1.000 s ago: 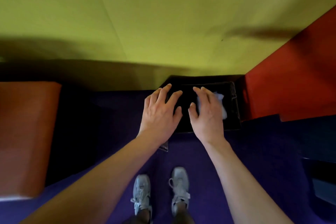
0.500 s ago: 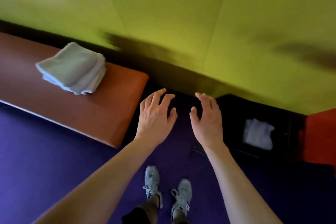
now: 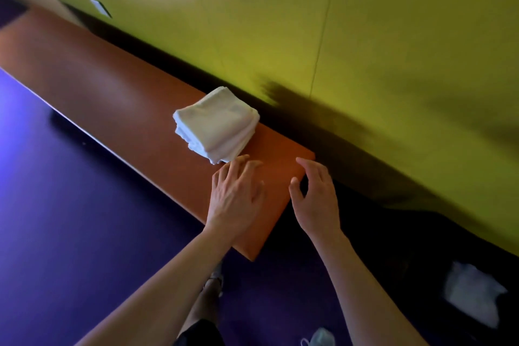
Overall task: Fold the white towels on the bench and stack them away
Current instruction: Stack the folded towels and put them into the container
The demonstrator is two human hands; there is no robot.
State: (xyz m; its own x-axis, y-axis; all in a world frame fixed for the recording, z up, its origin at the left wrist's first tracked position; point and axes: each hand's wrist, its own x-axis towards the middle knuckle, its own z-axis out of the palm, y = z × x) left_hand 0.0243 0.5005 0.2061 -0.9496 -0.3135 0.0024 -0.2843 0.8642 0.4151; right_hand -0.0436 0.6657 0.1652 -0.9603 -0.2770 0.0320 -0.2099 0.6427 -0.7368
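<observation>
Both hands empty, fingers spread: left hand (image 3: 238,194) reaches for the folded towels (image 3: 216,123) mid-frame on the worktop (image 3: 118,98), fingertips at their near corner; right hand (image 3: 317,196) hovers over the worktop's end, likely to help lift.

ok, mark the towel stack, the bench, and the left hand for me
towel stack (image 3: 217,123), head view, middle of its top face
bench (image 3: 112,93), head view, bare orange top left of the stack
left hand (image 3: 236,194), head view, back of the hand
</observation>
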